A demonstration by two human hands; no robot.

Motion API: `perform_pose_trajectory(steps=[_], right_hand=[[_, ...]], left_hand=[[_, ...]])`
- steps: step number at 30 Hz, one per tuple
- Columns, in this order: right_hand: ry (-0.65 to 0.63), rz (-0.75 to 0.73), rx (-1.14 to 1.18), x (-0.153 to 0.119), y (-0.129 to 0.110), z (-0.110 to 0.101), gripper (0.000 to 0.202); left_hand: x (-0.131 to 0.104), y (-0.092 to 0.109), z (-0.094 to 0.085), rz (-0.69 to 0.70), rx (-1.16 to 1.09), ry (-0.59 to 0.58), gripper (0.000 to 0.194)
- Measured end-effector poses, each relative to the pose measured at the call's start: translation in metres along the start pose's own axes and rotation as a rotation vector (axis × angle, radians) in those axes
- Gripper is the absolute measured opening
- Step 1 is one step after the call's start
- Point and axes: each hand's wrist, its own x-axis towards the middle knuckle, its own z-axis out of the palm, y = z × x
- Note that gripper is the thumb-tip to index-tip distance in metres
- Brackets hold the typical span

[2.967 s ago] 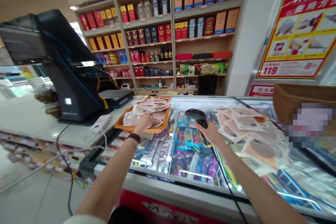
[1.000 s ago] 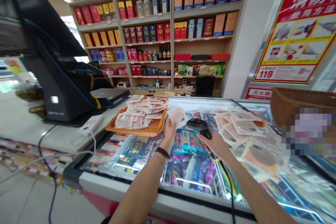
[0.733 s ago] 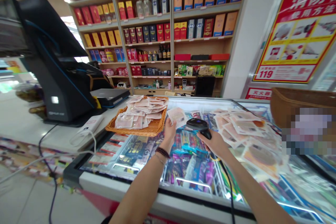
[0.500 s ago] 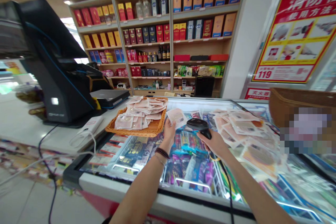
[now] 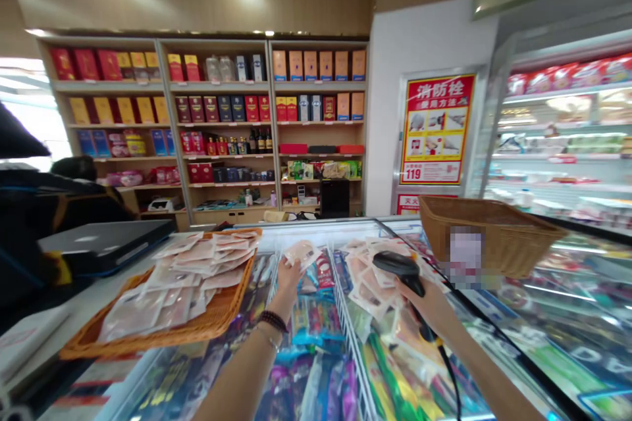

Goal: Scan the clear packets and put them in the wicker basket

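Observation:
My left hand (image 5: 289, 273), a beaded bracelet at its wrist, pinches a small flat clear packet (image 5: 302, 252) above the glass-topped freezer. In my right hand (image 5: 428, 302) is a black handheld barcode scanner (image 5: 397, 266), its cord trailing down toward the front. Beneath and beside the scanner, a loose pile of similar packets (image 5: 363, 270) lies on the glass. To the left of my left hand, an orange wicker tray (image 5: 232, 316) carries many more of these packets (image 5: 182, 270). My right fingers are partly hidden behind the scanner handle.
Colourful wrapped goods show inside the freezer (image 5: 316, 322). A brown wicker basket (image 5: 494, 230) stands at the right. A flat dark scale (image 5: 108, 247) sits on the left counter. Shelves of boxes (image 5: 212, 108) and a red wall sign (image 5: 434, 128) are behind, with a lit display cabinet (image 5: 563, 138) at far right.
The view has swung right and tilted up. The scanner has moved away from the held packet, to over the packet pile on the right. Both hands keep their holds.

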Motion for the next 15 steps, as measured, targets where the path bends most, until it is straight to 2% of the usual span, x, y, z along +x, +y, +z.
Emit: perform_pose_trajectory(steps=[2,6,9,11,13,15], right_hand=[[0.077,0.011,-0.007,-0.002,0.013,-0.023,0.048],[0.216,0.01,-0.032,-0.01,0.04,-0.059,0.046],[0.256,0.04,-0.049,-0.018,0.057,-0.08,0.049],[0.282,0.068,-0.053,-0.023,0.065,-0.09,0.051],[0.294,0.089,-0.049,-0.029,0.068,-0.098,0.051],[0.284,0.108,-0.045,-0.033,0.067,-0.103,0.051]], left_hand=[[-0.002,-0.001,0.029,-0.064,0.004,-0.046,0.02],[-0.014,-0.007,0.087,-0.086,-0.003,-0.165,0.018],[-0.026,-0.016,0.124,-0.072,-0.007,-0.373,0.022],[-0.034,-0.023,0.14,-0.052,0.005,-0.59,0.027],[-0.041,-0.031,0.149,-0.034,0.04,-0.783,0.029],[-0.044,-0.039,0.15,-0.003,0.098,-0.861,0.03]])
